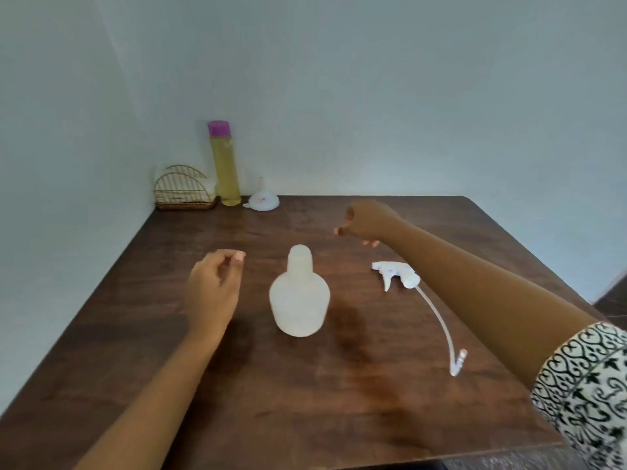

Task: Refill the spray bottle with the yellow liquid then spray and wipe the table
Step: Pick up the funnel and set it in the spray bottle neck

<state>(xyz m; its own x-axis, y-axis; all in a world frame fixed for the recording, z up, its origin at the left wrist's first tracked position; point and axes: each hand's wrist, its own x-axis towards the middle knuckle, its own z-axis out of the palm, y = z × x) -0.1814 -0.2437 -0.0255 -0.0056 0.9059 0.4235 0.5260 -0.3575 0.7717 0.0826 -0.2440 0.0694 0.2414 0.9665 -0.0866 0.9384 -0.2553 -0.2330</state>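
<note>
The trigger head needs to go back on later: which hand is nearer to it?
Right. The right hand hovers just beyond the trigger head, its forearm passing over it. The left hand is across the open spray bottle, farther away.

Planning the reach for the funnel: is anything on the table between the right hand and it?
Nothing visible. The right hand hovers empty over bare table; the funnel sits beyond it, toward the far left corner, beside the yellow liquid bottle.
</note>
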